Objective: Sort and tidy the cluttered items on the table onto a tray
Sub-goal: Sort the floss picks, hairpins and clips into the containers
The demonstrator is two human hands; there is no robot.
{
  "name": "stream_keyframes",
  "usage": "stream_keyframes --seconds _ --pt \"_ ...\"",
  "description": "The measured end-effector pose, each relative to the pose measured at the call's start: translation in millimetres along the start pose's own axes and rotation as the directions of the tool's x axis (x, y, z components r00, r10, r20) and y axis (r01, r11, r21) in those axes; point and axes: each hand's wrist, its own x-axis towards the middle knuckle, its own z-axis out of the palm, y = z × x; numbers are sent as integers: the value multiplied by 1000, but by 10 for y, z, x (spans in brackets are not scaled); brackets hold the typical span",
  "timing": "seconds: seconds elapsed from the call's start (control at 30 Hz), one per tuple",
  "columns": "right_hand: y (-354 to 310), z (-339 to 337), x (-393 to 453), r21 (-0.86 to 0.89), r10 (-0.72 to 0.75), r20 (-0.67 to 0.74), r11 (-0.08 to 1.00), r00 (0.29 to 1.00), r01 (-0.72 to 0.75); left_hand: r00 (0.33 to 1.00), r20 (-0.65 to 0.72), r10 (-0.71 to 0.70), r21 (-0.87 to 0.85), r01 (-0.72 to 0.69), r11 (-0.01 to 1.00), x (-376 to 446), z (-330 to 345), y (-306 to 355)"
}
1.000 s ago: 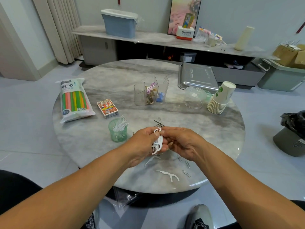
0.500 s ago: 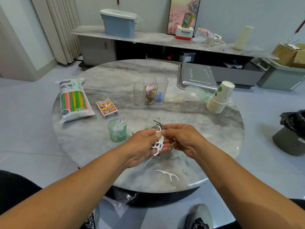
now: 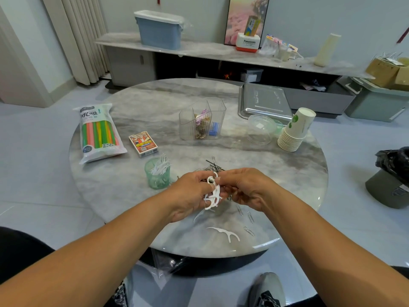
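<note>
Near the table's (image 3: 132,191) front edge, both hands meet above the marble top. The left hand (image 3: 190,193) grips a bunch of white floss picks (image 3: 213,194), fingers curled round them. The right hand (image 3: 247,187) pinches the top of the same bunch with thumb and forefinger, its other fingers curled under. Just behind the hands lies a heap of hairpins (image 3: 213,166), dark and tangled. One loose pick (image 3: 225,232) lies at the front edge, and another, partly hidden, shows just under the left hand. Paper clips (image 3: 249,217) are scattered by the front right edge, beside the right wrist.

A green cup (image 3: 157,177) stands left of the hands, near them, with more white picks upright inside. Farther left, a card box (image 3: 143,144) lies flat, and a straw pack (image 3: 98,132) rests at the left edge. A clear organizer (image 3: 202,119) stands at mid-table, its compartments holding small things too fine to tell. The steel tray (image 3: 265,103) sits at the far right edge. Clear bowls (image 3: 261,129) lie on their side just in front of it, touching a stack of paper cups (image 3: 296,129), which is tipped over at the right edge.
</note>
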Motion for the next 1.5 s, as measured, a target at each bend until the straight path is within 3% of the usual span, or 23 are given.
stream_keyframes --seconds 0.27,0.43,0.5,0.63,0.73,0.83,0.93,1.03,1.1,1.2,1.33,1.4,1.5 --pt "28 12 22 -63 77 71 995 995 -72 987 -144 77 299 -31 954 20 -14 -73" --pt "35 -32 56 -83 131 103 989 986 -123 985 -148 85 383 -22 924 30 -6 -71" --pt "30 -42 59 -86 128 100 989 987 -120 987 -144 74 333 -22 943 28 4 -68" --pt "-35 -87 34 34 62 59 997 996 -64 978 -210 14 51 -3 999 58 -13 -36" --pt "-147 -148 -26 142 -135 -45 980 990 140 962 -272 -37 -172 -10 985 65 -72 6" --pt "-203 -130 -67 72 -471 -182 869 863 489 968 -239 -73 -272 5 962 51 -80 13" --pt "-80 36 -88 -289 -760 -202 649 618 704 987 -147 -62 -312 13 950 20 10 48" --pt "138 184 -80 -605 -952 51 210 301 768 999 -24 -21 -355 11 935 -7 37 120" --pt "229 209 -70 -629 -955 216 24 204 777 1000 0 -31 -434 29 901 -33 11 196" --pt "262 208 -58 -623 -933 326 -88 156 777 998 -22 -51 -492 34 870 -48 -38 279" --pt "270 221 -57 -620 -901 409 -157 146 769 990 -90 -111 -448 59 892 -29 -19 279" --pt "263 225 -80 -599 -887 422 -117 188 792 984 -134 -117 -432 48 901 -27 -14 277" --pt "193 218 -125 -562 -902 299 97 312 821 975 -188 -118 -447 22 894 -10 -47 274"
